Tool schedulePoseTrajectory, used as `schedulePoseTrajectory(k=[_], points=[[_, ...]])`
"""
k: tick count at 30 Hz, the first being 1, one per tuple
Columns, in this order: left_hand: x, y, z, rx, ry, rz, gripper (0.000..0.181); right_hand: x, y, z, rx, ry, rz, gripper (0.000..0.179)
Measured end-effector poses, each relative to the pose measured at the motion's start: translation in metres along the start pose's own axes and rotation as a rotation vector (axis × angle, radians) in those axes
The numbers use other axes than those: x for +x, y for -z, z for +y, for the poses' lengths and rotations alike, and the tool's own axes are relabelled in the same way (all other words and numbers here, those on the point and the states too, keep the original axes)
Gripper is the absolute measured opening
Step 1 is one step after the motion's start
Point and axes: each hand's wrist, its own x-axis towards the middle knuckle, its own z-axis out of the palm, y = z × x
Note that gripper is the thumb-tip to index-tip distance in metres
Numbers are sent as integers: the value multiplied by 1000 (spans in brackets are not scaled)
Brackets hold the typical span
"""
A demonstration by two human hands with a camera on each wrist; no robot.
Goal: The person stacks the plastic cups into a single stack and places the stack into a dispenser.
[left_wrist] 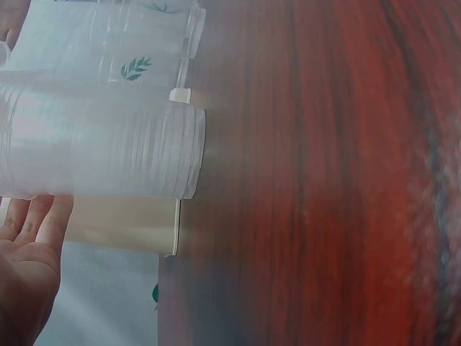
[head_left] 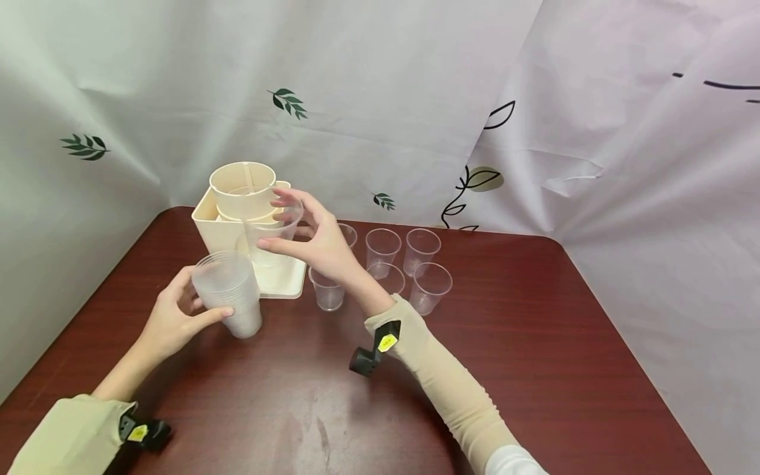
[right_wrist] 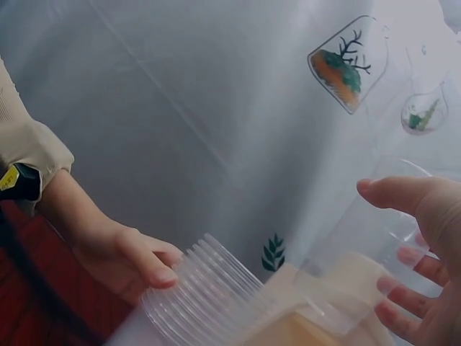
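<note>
Six loose cups point(head_left: 430, 287), one stack point(head_left: 228, 292), one holder point(head_left: 243, 198)

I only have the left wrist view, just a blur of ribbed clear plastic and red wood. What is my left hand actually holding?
Observer: The left hand grips a stack of clear cups, tilted, just above the table.
Operator: And the other hand?
Observer: The right hand holds a single clear cup over the cream tray of a cream dispenser.
Operator: Any cups already set out?
Observer: Yes, loose clear cups stand upright on the table, behind the right wrist.
</note>
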Motion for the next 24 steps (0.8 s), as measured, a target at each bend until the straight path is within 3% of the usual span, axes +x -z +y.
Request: schedulePoseTrajectory(k=[7,24], points=[[0,0,0,-18,7,5,73,3,-11,-2,14,-9,-33,72],[3,3,1,90,27,-39,71,9,-29,3,26,-27,-89,68]])
